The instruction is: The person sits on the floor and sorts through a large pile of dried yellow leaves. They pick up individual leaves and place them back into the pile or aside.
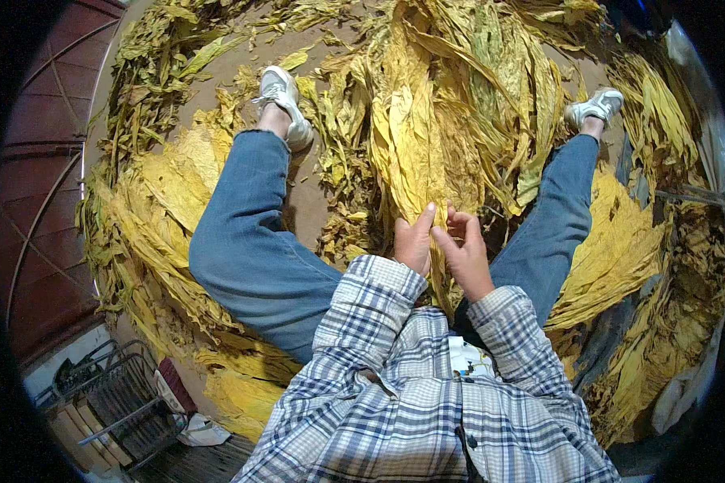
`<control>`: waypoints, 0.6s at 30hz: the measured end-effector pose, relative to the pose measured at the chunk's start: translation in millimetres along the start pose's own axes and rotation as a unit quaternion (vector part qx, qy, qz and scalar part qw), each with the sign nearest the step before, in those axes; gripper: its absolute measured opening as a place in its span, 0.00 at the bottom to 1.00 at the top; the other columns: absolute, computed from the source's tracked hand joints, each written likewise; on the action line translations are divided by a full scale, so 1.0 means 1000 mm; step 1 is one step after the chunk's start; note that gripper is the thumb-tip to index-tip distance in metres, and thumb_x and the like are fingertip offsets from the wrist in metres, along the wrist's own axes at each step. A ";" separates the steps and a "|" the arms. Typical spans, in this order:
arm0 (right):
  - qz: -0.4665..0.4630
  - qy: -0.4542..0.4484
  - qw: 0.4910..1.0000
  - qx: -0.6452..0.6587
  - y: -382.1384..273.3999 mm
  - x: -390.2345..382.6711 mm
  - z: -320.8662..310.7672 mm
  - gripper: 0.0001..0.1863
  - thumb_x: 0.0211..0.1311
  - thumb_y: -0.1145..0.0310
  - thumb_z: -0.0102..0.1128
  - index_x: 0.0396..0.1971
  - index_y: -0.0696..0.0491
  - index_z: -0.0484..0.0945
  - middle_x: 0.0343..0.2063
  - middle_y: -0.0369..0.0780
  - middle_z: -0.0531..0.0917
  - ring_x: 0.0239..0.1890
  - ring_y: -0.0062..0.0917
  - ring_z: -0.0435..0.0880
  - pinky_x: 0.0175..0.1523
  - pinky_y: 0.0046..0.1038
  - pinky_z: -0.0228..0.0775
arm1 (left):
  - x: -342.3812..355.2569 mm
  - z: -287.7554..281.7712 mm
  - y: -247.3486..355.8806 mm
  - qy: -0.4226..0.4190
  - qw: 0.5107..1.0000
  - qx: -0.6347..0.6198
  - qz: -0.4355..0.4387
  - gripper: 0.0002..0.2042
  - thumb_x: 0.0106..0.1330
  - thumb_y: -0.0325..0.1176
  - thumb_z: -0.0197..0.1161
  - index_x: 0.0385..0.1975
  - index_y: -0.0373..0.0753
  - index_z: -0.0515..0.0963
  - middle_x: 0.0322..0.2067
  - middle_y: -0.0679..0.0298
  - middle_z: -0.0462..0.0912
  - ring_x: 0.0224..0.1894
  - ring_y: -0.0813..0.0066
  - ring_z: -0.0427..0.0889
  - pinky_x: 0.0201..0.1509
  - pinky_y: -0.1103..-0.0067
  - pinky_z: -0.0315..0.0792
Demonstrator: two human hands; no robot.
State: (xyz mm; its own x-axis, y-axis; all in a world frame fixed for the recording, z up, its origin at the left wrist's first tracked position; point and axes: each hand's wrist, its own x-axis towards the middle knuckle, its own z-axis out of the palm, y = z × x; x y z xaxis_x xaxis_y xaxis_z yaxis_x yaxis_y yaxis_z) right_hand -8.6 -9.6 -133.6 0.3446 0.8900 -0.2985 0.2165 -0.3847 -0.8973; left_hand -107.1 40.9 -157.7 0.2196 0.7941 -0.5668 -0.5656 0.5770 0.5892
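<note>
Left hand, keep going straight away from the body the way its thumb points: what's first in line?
Most likely the long yellow leaves directly ahead of the left hand, already at its thumb tip; how far they lie below that line is unclear from this view.

Centre frame, the left hand [413,243] hides part of a dried yellow leaf [407,161] from us, and we cannot tell whether the right hand [467,258] pinches it too. The dark rim crops the red door [44,225] at left. Below centre, a white item [463,354] has marks too small for us to make out.
</note>
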 end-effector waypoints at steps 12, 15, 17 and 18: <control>0.155 -0.126 0.843 0.499 -0.086 0.147 -0.065 0.07 0.67 0.71 0.63 0.40 0.58 0.82 0.32 0.38 0.86 0.32 0.22 0.86 0.39 0.27 0.82 | -0.038 0.019 0.070 -0.128 0.952 0.204 -0.190 0.11 0.74 0.42 0.57 0.42 0.41 0.73 0.21 0.68 0.77 0.13 0.84 0.68 0.13 0.87 0.59; 0.156 -0.043 0.840 0.517 -0.087 0.180 -0.092 0.08 0.71 0.71 0.56 0.44 0.60 0.75 0.30 0.41 0.85 0.28 0.26 0.86 0.34 0.30 0.86 | -0.045 0.026 0.066 -0.125 0.957 0.176 -0.196 0.10 0.74 0.42 0.56 0.41 0.42 0.71 0.19 0.70 0.73 0.12 0.86 0.65 0.12 0.88 0.58; 0.139 -0.039 0.837 0.529 -0.092 0.192 -0.103 0.11 0.72 0.70 0.54 0.48 0.60 0.71 0.29 0.41 0.83 0.27 0.24 0.85 0.31 0.28 0.84 | -0.059 0.022 0.072 -0.103 0.961 0.145 -0.210 0.09 0.75 0.41 0.55 0.39 0.43 0.69 0.17 0.73 0.66 0.12 0.87 0.59 0.13 0.88 0.54; 0.137 -0.008 0.851 0.507 -0.096 0.198 -0.107 0.10 0.71 0.71 0.54 0.47 0.59 0.70 0.30 0.41 0.82 0.27 0.23 0.84 0.27 0.24 0.82 | -0.064 0.017 0.076 -0.114 0.963 0.140 -0.203 0.09 0.76 0.41 0.54 0.39 0.43 0.69 0.16 0.73 0.65 0.12 0.87 0.58 0.13 0.88 0.53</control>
State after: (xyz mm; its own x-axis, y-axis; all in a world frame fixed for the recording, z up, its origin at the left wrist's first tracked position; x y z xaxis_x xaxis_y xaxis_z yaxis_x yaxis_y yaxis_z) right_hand 136.4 177.5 -72.4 0.2414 0.8066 -0.5396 -0.7724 -0.1769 -0.6100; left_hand -150.5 37.0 -67.1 0.5634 0.4954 -0.6611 -0.1678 0.8522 0.4956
